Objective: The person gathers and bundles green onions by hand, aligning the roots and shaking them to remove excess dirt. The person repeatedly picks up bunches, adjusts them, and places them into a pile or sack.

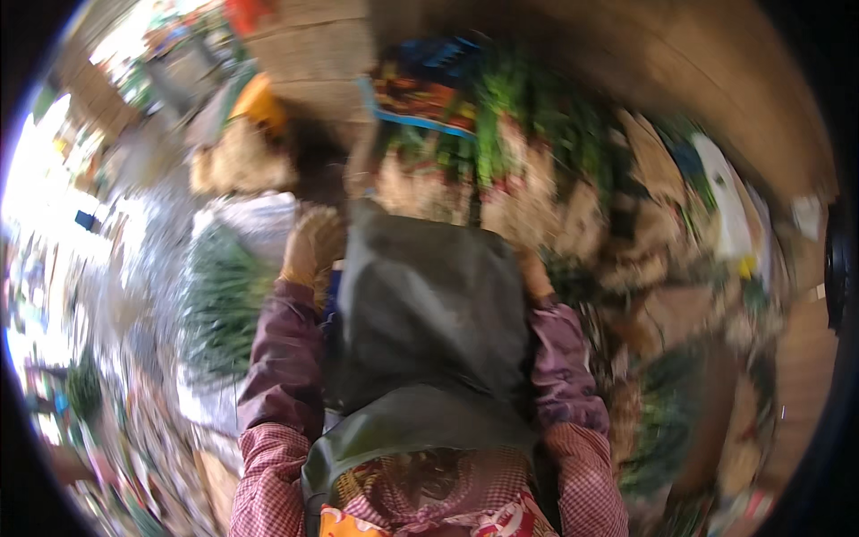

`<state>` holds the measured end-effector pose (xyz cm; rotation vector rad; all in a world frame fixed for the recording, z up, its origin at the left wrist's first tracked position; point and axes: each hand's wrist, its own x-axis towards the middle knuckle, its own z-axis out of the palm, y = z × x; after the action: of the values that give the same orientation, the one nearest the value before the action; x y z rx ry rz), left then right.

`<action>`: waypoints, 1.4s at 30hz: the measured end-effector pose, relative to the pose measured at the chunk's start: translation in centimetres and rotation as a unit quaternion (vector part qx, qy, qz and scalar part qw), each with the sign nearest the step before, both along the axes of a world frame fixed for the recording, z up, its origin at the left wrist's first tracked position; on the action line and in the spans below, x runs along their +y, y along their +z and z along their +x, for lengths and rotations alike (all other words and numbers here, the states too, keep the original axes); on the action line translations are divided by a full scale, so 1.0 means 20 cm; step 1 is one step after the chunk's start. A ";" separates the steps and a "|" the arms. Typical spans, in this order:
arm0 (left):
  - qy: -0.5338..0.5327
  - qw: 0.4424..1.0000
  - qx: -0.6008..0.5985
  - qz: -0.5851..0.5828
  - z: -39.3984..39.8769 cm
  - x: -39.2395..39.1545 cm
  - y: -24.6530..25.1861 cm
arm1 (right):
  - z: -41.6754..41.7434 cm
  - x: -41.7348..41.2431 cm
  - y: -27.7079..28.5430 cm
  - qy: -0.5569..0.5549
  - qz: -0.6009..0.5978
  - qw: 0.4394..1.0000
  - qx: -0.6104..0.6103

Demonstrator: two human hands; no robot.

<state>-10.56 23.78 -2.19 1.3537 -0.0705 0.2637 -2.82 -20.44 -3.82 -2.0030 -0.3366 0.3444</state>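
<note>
A dark grey-green waterproof apron [429, 295] covers my lap, between my two arms. Beside its left edge is my left hand [312, 245], blurred, close to a bundle of thin green stalks [221, 302] that looks wrapped in clear plastic. My right hand [533, 268] is at the apron's right edge, its fingers mostly hidden behind the apron. Beyond my knees lie bunches of green onions [500, 154] with pale, reddish root ends towards me. A dark printed bag [426, 87] with a blue edge lies over some of the leaves. Blur hides whether either hand holds anything.
At the right lie dark leafy greens [671, 409] and a white plastic sheet or bag [721, 194]. A tan sack-like bundle [241, 161] with an orange cloth or bag [258, 104] stands at the upper left. Brown panelling [725, 80] bounds the upper right.
</note>
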 end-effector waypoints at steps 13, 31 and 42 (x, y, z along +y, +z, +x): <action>-0.106 0.917 0.195 0.331 1.70 -1.23 0.17 | 0.84 -0.35 0.22 -0.334 0.081 0.938 0.037; -0.076 0.962 0.262 0.031 1.70 -1.42 -0.17 | 1.12 0.05 0.03 -0.285 -0.086 0.954 -0.024; -0.117 0.957 0.102 -0.247 1.58 -1.32 0.50 | 1.07 0.10 0.65 -0.169 0.242 0.950 -0.103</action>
<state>21.03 -2.68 7.74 0.8570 0.0084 -0.0605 18.50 -18.52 9.21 -1.5708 -0.1788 -0.1580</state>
